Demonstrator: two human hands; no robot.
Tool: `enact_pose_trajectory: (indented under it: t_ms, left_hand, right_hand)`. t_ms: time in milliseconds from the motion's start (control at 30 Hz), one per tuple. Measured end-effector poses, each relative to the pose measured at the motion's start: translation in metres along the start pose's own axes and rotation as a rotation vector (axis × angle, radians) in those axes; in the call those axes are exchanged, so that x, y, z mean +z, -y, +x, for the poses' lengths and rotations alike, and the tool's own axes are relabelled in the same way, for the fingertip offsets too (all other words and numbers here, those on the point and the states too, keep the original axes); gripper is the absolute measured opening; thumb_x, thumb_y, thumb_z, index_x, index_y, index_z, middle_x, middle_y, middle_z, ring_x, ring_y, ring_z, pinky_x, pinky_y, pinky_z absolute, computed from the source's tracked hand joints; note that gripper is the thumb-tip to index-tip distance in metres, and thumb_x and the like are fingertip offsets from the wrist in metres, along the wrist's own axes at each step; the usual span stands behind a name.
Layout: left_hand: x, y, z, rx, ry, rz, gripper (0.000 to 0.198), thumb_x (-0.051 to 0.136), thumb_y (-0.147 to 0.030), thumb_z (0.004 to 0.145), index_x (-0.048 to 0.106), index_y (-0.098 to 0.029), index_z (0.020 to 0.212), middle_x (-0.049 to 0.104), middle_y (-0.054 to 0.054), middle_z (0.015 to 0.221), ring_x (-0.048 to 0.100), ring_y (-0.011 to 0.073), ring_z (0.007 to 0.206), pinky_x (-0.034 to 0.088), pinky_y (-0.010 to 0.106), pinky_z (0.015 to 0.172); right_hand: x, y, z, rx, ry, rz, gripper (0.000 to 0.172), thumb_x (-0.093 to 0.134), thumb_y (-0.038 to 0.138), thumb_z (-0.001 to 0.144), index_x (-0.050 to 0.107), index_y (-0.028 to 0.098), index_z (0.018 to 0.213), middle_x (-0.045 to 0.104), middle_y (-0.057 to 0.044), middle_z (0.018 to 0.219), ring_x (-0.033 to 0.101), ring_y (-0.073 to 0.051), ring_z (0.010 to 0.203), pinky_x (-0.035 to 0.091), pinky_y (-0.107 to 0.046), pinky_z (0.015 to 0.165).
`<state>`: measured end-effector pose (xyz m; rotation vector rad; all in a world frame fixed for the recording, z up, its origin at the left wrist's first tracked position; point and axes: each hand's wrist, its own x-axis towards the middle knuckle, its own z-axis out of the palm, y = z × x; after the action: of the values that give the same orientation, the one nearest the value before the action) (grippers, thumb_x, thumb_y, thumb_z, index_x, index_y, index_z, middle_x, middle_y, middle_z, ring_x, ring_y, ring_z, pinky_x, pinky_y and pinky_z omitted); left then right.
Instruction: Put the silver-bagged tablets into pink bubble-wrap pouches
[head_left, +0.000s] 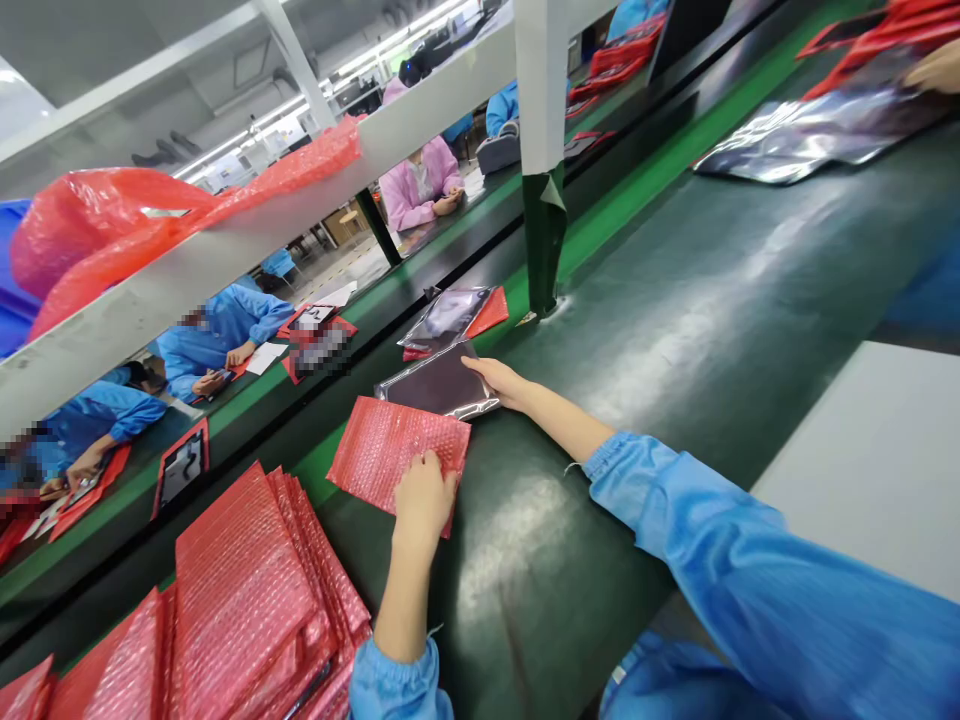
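Observation:
My left hand [422, 494] is closed on the near edge of a red bubble-wrap bag [386, 452] lying flat on the dark green belt [675, 330]. My right hand [504, 383] reaches out flat, fingers on the edge of a shiny dark foil pouch [441, 384] just beyond the red bag. The pouch touches the bag's far edge. Both arms wear blue sleeves.
A stack of several red bubble bags [247, 600] lies at lower left. Another foil pouch on a red bag [454, 315] sits further up the belt beside a white post [541, 150]. Large foil bags [810, 135] lie top right. People in blue and pink coats sit across the line.

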<state>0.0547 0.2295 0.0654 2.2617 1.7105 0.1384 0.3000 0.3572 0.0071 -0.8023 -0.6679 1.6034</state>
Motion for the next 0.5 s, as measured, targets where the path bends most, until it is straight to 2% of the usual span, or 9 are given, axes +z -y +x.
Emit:
enact_pose_trajectory:
  t_ms: [100,200,300,400,500]
  left_hand:
    - [-0.004,0.002,-0.006,-0.002,0.013,0.052,0.012,0.063,-0.019,0.096,0.07,-0.017,0.105,0.073,0.021,0.11,0.073,0.0375,0.099,0.053,0.044,0.089]
    - [0.006,-0.01,-0.014,-0.042,-0.057,0.185,0.026,0.067,-0.026,0.096,0.069,-0.016,0.12,0.069,0.024,0.12,0.069,0.0399,0.111,0.055,0.042,0.086]
    - [0.02,-0.026,-0.018,-0.074,-0.126,0.303,0.035,0.051,-0.035,0.108,0.066,-0.014,0.13,0.064,0.028,0.128,0.065,0.0417,0.118,0.058,0.043,0.082]
    - [0.023,-0.029,-0.019,-0.072,-0.119,0.37,0.035,0.039,-0.023,0.11,0.066,-0.013,0.131,0.064,0.027,0.127,0.066,0.0396,0.117,0.06,0.042,0.082]
    - [0.02,-0.024,-0.022,-0.051,-0.093,0.351,0.039,0.039,-0.009,0.104,0.065,-0.01,0.134,0.065,0.027,0.126,0.069,0.0383,0.115,0.06,0.043,0.087]
  right_hand:
    - [0.004,0.006,-0.008,0.04,0.032,0.002,0.016,0.069,0.033,0.105,0.075,0.019,0.1,0.084,-0.011,0.093,0.08,-0.022,0.079,0.067,-0.031,0.074]
    - [0.009,0.007,-0.015,0.08,0.074,0.011,0.009,0.073,0.025,0.101,0.076,0.017,0.104,0.084,-0.012,0.103,0.081,-0.023,0.085,0.068,-0.034,0.078]
    - [0.015,0.0,-0.018,0.069,0.052,0.035,0.008,0.076,0.024,0.1,0.074,0.019,0.105,0.084,-0.01,0.101,0.08,-0.022,0.082,0.068,-0.035,0.076]
    - [0.019,-0.004,-0.023,0.004,-0.022,0.053,0.008,0.072,0.028,0.103,0.073,0.02,0.105,0.083,-0.007,0.092,0.077,-0.02,0.072,0.068,-0.034,0.07]
    - [0.017,0.004,-0.041,-0.075,-0.092,0.042,0.007,0.071,0.026,0.104,0.074,0.021,0.108,0.083,-0.006,0.09,0.076,-0.02,0.07,0.067,-0.032,0.069]
